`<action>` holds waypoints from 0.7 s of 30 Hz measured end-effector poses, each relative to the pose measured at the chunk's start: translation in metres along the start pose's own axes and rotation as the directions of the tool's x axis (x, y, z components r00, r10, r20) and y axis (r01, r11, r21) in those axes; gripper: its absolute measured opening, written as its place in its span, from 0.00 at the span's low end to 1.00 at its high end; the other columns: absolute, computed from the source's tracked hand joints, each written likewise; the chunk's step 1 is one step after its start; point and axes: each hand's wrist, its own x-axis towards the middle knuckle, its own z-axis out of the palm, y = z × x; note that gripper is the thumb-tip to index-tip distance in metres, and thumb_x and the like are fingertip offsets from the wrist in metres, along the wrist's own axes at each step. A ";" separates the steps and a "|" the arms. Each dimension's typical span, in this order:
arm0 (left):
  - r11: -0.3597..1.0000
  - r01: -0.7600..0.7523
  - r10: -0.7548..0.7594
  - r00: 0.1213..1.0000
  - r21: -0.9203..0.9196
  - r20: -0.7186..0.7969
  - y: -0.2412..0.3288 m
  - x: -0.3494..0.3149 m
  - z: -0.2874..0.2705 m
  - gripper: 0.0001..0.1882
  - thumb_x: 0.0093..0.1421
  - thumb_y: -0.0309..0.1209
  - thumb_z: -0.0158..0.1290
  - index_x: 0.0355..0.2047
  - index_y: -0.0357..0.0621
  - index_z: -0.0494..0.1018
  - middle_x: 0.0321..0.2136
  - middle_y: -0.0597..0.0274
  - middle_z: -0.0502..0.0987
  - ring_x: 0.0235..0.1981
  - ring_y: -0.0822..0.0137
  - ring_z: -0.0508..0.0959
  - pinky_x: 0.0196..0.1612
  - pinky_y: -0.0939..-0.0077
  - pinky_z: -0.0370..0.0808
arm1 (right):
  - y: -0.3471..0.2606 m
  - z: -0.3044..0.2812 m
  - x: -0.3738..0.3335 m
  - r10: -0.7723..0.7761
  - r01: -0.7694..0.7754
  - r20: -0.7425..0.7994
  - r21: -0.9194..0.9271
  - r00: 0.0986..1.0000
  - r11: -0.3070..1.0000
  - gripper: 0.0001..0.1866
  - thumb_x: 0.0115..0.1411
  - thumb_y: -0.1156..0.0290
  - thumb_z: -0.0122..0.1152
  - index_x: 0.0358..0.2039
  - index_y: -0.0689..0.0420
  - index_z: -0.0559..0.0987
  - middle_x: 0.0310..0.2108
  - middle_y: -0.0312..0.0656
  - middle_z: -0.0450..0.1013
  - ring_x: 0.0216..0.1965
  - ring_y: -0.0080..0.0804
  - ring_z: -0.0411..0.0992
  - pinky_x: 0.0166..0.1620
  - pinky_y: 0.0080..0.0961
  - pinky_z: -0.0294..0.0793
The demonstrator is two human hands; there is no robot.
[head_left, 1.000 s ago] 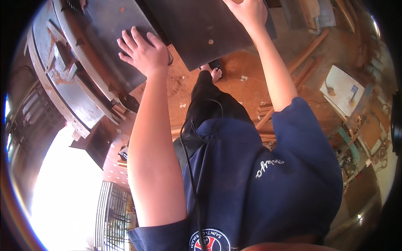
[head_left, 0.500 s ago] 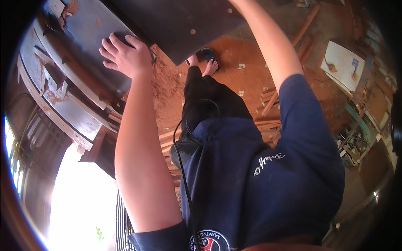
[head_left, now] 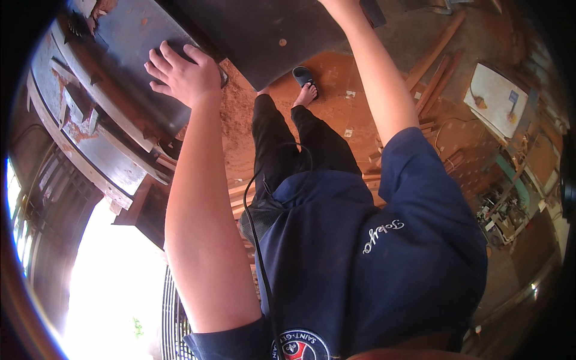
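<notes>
Fingers spread, my left hand (head_left: 185,73) lies flat on the smooth grey metal machine table (head_left: 129,45) at the upper left, holding nothing. Right beside it is the dark flat panel (head_left: 252,42), which has a round pale dot on its face and runs out of view at the top. My right arm reaches up to the panel's right side. Only the back part of my right hand (head_left: 341,7) shows at the top edge; its fingers are cut off, so its grip is hidden.
Reddish sawdust (head_left: 237,114) covers the floor under the machine. Long wooden strips (head_left: 435,51) lie to the right. A white board (head_left: 495,99) and a cluttered mechanical part (head_left: 504,216) are at the far right. A black cable (head_left: 255,231) hangs down my front.
My right arm and the panel have shifted slightly, the arm leftward in view. My left hand stays flat on the metal table. One foot now shows farther apart from the other leg.
</notes>
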 end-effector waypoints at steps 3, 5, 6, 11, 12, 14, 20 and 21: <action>1.000 -0.005 0.005 1.000 -0.021 0.020 0.001 0.000 -0.003 0.29 0.68 0.43 0.45 0.65 0.44 0.64 0.70 0.47 0.58 0.74 0.45 0.50 0.72 0.37 0.44 | 0.000 -0.002 -0.013 -0.014 0.013 -0.049 -0.020 0.999 1.000 0.26 0.54 0.49 0.70 0.39 0.61 0.77 0.36 0.56 0.80 0.43 0.54 0.79 0.46 0.47 0.78; 1.000 -0.008 0.009 1.000 -0.029 0.028 0.001 0.000 -0.005 0.29 0.68 0.43 0.45 0.65 0.44 0.64 0.70 0.47 0.59 0.74 0.45 0.50 0.72 0.36 0.44 | -0.001 -0.002 -0.013 -0.008 0.007 -0.077 -0.011 0.997 1.000 0.26 0.54 0.50 0.70 0.39 0.61 0.77 0.36 0.56 0.80 0.42 0.54 0.79 0.46 0.47 0.78; 1.000 -0.006 0.007 0.999 -0.029 0.031 0.001 -0.002 -0.005 0.29 0.68 0.43 0.45 0.65 0.44 0.64 0.70 0.47 0.59 0.74 0.45 0.50 0.72 0.36 0.44 | -0.001 -0.003 -0.014 -0.005 0.005 -0.051 -0.007 0.999 1.000 0.26 0.54 0.49 0.70 0.39 0.61 0.77 0.36 0.56 0.80 0.43 0.53 0.79 0.46 0.47 0.78; 0.999 -0.010 0.011 1.000 -0.033 0.016 0.002 -0.001 -0.003 0.29 0.68 0.43 0.45 0.65 0.44 0.63 0.69 0.48 0.59 0.73 0.45 0.51 0.72 0.37 0.43 | -0.002 -0.004 -0.009 0.011 -0.012 -0.021 -0.019 1.000 1.000 0.26 0.55 0.49 0.69 0.40 0.61 0.77 0.37 0.55 0.81 0.43 0.53 0.79 0.47 0.46 0.78; 0.999 -0.011 0.012 1.000 -0.033 0.013 0.002 0.000 -0.002 0.29 0.68 0.43 0.44 0.65 0.44 0.63 0.69 0.48 0.59 0.73 0.45 0.50 0.72 0.37 0.43 | -0.001 -0.004 -0.009 -0.004 0.003 -0.034 -0.014 0.999 1.000 0.26 0.55 0.49 0.69 0.40 0.61 0.77 0.38 0.55 0.81 0.44 0.53 0.79 0.47 0.46 0.78; 1.000 -0.010 0.011 1.000 -0.027 0.017 0.000 -0.001 -0.002 0.29 0.68 0.43 0.44 0.65 0.44 0.63 0.69 0.49 0.59 0.73 0.45 0.50 0.72 0.37 0.43 | 0.000 -0.002 -0.010 -0.031 0.031 -0.048 -0.005 0.998 1.000 0.26 0.55 0.50 0.68 0.41 0.61 0.77 0.38 0.54 0.81 0.44 0.52 0.79 0.47 0.46 0.78; 0.998 -0.039 0.041 0.999 0.045 -0.026 -0.005 0.001 0.004 0.29 0.69 0.47 0.42 0.64 0.43 0.63 0.69 0.53 0.60 0.72 0.54 0.54 0.70 0.37 0.47 | 0.001 0.000 -0.008 -0.016 0.016 -0.031 0.005 0.999 1.000 0.25 0.55 0.50 0.69 0.39 0.60 0.77 0.38 0.53 0.81 0.43 0.52 0.79 0.47 0.46 0.78; 0.999 -0.041 0.041 0.999 0.027 -0.018 -0.005 0.001 0.004 0.29 0.68 0.46 0.43 0.64 0.43 0.64 0.69 0.52 0.60 0.72 0.52 0.53 0.70 0.37 0.47 | 0.001 -0.001 -0.009 -0.018 0.018 -0.046 -0.001 0.999 1.000 0.25 0.55 0.50 0.69 0.39 0.60 0.77 0.38 0.53 0.80 0.43 0.52 0.79 0.47 0.46 0.78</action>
